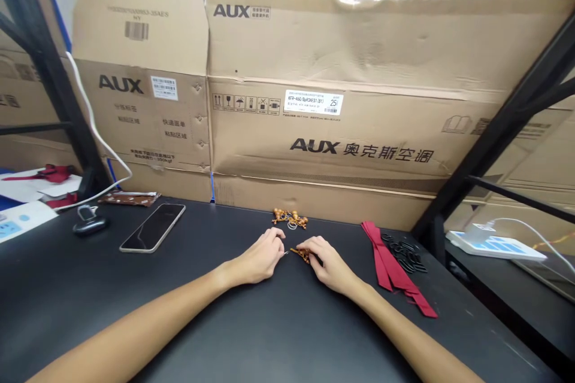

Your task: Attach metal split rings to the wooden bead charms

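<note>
Both my hands rest close together on the black table (278, 335). My left hand (263, 256) is closed in a pinch, its fingertips at a thin metal ring or wire beside the right hand. My right hand (326, 260) is closed on a small brown beaded charm (302, 253) that sticks out toward the left hand. A small pile of the same brown bead charms (290, 218) with a metal ring lies just beyond my hands, near the cardboard.
Red ribbons (389, 260) and a heap of black rings (404, 251) lie right of my hands. A phone (153, 227) and a black clip (90, 222) are at the left. Large AUX cardboard boxes (341, 102) wall off the back. A power strip (492, 245) sits on the right shelf.
</note>
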A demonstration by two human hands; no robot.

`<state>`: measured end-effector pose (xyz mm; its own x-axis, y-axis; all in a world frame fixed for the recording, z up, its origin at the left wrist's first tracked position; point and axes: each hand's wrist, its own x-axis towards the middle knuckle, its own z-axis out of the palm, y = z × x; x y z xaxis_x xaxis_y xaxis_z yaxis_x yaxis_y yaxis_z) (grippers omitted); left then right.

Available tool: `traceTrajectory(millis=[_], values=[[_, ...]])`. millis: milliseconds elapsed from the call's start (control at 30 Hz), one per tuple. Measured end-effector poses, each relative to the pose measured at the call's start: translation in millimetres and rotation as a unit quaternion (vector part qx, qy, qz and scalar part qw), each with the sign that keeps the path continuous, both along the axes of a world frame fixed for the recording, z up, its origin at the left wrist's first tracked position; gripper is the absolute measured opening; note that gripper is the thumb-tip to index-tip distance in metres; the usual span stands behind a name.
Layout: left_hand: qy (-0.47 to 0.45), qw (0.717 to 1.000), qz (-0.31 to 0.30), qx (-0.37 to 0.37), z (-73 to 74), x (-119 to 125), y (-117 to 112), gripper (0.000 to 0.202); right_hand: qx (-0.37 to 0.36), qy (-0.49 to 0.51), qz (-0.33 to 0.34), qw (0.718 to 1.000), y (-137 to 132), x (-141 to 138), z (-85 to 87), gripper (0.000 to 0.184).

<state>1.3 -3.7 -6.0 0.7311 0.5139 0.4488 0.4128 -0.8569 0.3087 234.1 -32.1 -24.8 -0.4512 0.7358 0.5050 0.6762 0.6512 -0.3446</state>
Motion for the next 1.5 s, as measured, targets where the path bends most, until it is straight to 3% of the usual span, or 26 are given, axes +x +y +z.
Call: traceTrajectory(millis=[233, 600, 833, 1000, 1200, 1500], values=[[-0.013, 0.999, 0.007, -0.038, -6.7, 1, 4, 0.018, -0.012, 0.002, 0.008, 1.000, 0, 1, -0.4, 0.034], [-0.055, 0.989, -0.007, -0.137, -0.6, 7, 1, 0.024, -0.012, -0.006, 0.004, 1.000, -10, -8, 6.6, 0.035], [-0.051, 0.984, -0.037, -0.169, -0.5, 7, 0, 0.024, 0.059, -0.054, -0.017, 0.997, -13, -20, 11.2, 0.011], [-0.043, 0.979, -0.052, -0.192, 0.2, 7, 3, 0.020, 0.114, -0.101, -0.022, 0.988, -14, -25, 8.5, 0.022], [-0.062, 0.977, -0.063, -0.195, 0.0, 6, 3, 0.011, 0.095, -0.050, -0.054, 0.993, -12, -24, 5.6, 0.020], [-0.064, 0.978, -0.071, -0.186, 0.2, 6, 2, 0.009, 0.068, -0.023, -0.049, 0.996, -14, -24, 6.0, 0.022]])
